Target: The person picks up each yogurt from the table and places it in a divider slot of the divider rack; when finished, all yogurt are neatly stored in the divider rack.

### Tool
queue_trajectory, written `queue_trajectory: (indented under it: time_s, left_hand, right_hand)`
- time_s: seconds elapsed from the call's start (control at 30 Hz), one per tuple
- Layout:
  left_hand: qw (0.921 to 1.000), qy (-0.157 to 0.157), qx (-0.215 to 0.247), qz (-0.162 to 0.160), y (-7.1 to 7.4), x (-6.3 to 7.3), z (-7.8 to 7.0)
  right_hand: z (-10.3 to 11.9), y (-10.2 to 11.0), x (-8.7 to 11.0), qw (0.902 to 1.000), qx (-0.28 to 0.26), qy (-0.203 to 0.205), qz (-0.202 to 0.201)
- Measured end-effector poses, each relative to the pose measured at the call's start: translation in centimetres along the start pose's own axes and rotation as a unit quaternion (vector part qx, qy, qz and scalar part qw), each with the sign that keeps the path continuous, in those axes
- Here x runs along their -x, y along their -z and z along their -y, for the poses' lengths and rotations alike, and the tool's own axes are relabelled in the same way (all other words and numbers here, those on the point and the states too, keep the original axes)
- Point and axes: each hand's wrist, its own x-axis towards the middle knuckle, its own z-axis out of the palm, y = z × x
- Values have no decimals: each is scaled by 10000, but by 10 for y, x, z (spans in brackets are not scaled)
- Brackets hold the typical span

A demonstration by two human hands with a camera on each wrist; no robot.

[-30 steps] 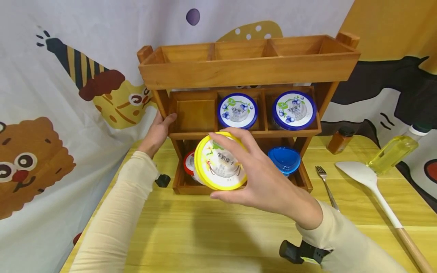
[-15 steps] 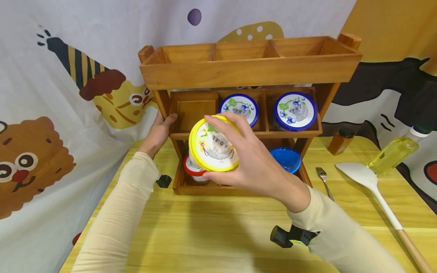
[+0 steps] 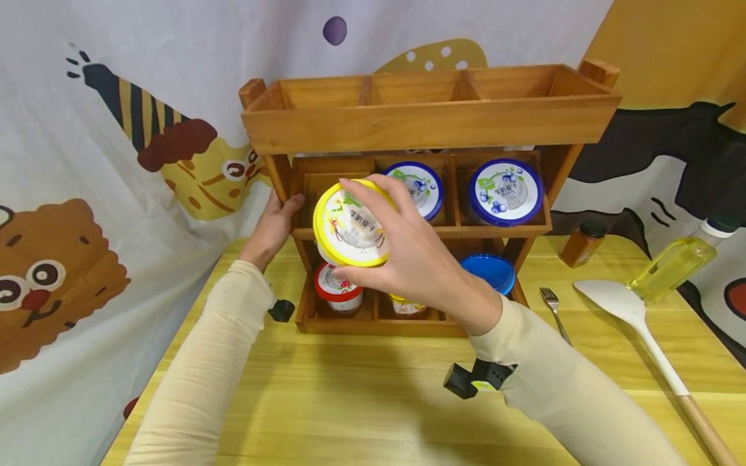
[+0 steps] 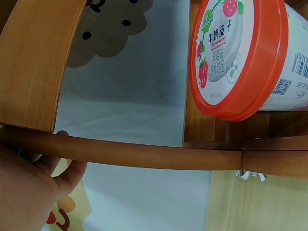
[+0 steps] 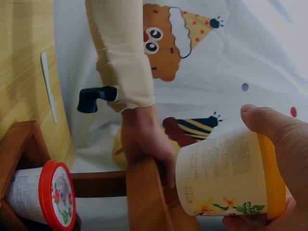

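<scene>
My right hand (image 3: 419,259) holds a yellow-lidded tub (image 3: 352,226), tilted so its lid faces the head camera. The tub is in front of the left compartment of the middle tier of a wooden shelf rack (image 3: 431,126), overlapping it in view. My left hand (image 3: 271,226) grips the rack's left upright; in the left wrist view, fingers (image 4: 72,178) bend round that wooden bar (image 4: 144,153). Two blue-lidded blueberry tubs stand in the middle tier, one at centre (image 3: 428,188), partly behind my right hand, the other at right (image 3: 506,192).
The bottom tier holds a red-lidded strawberry tub (image 3: 338,294), another yellow-lidded tub (image 3: 408,307) and a blue-lidded tub (image 3: 492,272). Right of the rack lie a fork (image 3: 553,310), a white spatula (image 3: 618,304), a jar (image 3: 581,244) and an oil bottle (image 3: 676,265).
The right hand has carried the yellow-lidded tub up and left, from before the bottom tier to the middle tier. More of the red-lidded tub now shows. The left hand keeps its grip.
</scene>
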Motion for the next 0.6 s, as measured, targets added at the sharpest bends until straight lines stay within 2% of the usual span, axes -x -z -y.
queue_trajectory:
  time_s: [0.13, 0.4, 0.6]
  left_hand:
    - [10000, -56, 13, -7, 0, 0, 1]
    - [9998, -149, 127, -88, 1, 0, 3]
    - [9996, -257, 114, -24, 0, 0, 1]
  right_hand:
    - [-4, -7, -9, 9998, 25, -173, 78]
    - [-10, -18, -28, 9999, 84, -65, -66]
    - [-16, -24, -40, 9997, 129, -187, -63]
